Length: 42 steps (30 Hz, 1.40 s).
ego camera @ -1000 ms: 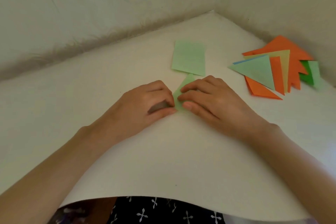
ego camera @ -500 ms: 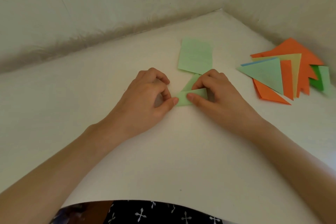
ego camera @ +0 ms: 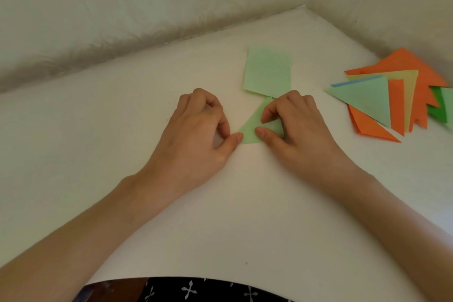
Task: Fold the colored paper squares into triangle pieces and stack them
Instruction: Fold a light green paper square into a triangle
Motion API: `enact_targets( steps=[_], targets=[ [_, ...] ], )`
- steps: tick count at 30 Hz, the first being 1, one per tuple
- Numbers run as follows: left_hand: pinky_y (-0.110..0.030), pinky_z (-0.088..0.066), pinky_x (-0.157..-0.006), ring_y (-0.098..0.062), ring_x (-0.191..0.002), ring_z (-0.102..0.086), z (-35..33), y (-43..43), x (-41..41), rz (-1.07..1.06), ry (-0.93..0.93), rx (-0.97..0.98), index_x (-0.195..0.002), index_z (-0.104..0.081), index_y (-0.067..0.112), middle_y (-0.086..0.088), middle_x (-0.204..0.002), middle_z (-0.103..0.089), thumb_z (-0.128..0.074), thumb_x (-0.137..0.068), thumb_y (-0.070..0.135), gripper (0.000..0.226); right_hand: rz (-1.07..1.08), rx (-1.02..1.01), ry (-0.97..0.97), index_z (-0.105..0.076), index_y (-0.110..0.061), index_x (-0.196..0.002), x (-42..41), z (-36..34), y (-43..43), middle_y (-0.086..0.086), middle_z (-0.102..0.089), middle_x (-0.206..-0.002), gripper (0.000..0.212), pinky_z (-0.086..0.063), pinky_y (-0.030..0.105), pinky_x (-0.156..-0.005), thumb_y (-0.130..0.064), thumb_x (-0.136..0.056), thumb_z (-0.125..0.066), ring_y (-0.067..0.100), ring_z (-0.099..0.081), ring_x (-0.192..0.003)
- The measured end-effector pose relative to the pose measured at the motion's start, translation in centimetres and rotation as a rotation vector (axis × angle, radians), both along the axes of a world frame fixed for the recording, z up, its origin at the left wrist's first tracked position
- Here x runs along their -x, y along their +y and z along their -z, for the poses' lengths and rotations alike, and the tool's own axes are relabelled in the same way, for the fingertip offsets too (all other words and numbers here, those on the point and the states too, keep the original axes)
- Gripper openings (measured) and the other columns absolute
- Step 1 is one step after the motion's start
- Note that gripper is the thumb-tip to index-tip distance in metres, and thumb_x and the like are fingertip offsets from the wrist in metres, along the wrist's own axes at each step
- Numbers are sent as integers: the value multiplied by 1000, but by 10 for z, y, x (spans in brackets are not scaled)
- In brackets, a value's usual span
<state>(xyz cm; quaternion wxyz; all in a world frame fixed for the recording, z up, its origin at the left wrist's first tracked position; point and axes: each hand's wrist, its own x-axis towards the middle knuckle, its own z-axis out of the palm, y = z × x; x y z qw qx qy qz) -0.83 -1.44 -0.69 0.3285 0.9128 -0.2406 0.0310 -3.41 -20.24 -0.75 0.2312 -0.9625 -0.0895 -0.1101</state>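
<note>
A small light green folded triangle [ego camera: 252, 127] lies flat on the white table between my hands. My left hand [ego camera: 196, 130] has its fingers curled, and its thumb tip presses the triangle's left corner. Thumb and forefinger of my right hand [ego camera: 296, 127] pinch the triangle's right part, which my fingers partly hide. Just behind it lies a flat light green paper sheet [ego camera: 268, 72]. A fanned stack of folded triangles [ego camera: 392, 98], orange, yellow, blue and green with a light green one on top, rests at the right.
White walls close in the table at the back and right, meeting in a corner [ego camera: 306, 5]. The table's near edge [ego camera: 220, 277] curves in front of my lap. The folded stack sits close to the right wall.
The green piece went from a small folded shape under my fingertips to a wider flat triangle. My hands moved slightly apart, the left thumb now on its left corner.
</note>
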Motion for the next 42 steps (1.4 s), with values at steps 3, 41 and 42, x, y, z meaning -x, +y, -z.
enact_targets(
  steps=[3,41,42],
  targets=[
    [-19,-26,-82,-8,-100,-31,-1,1,-1,5,10,-31,-85,-47,23,7,-105,-37,-60,-79,39,22,12,22,-13,-55,-11,-101,1,2,-2,-4,-40,-97,27,-30,31,-76,-29,-83,-46,11,-29,-87],
    [-41,-32,-102,-19,-107,-61,3,23,26,301,-475,-333,-114,-69,18,4,-118,-67,-41,-92,31,38,-243,434,-232,-65,-20,-122,23,-8,-15,12,-64,-101,67,-43,38,-85,-3,-68,-29,32,-61,-82],
    [-40,-30,-103,-18,-107,-60,3,24,25,295,-462,-321,-114,-69,19,5,-118,-67,-41,-92,31,38,-250,458,-231,-64,-22,-123,24,-8,-15,13,-64,-102,68,-42,39,-88,-4,-68,-28,33,-61,-84]
  ],
)
